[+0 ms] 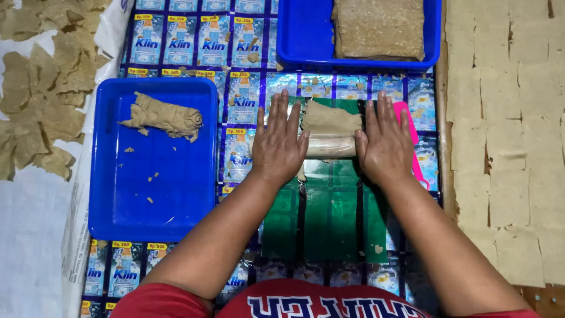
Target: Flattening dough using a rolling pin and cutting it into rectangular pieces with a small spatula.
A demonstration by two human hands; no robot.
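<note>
Sachet-printed sheeting covered the floor; on its green mat a rolling pin lay crosswise over dough — left hand and right hand pressed flat, fingers open, gripping nothing.

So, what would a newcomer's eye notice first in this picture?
First, the left hand and right hand pressing flat on a pale roller over brown dough at the centre. Next, the blue tray on the left holding a rolled dough lump, and cut squares covering the right.
</note>
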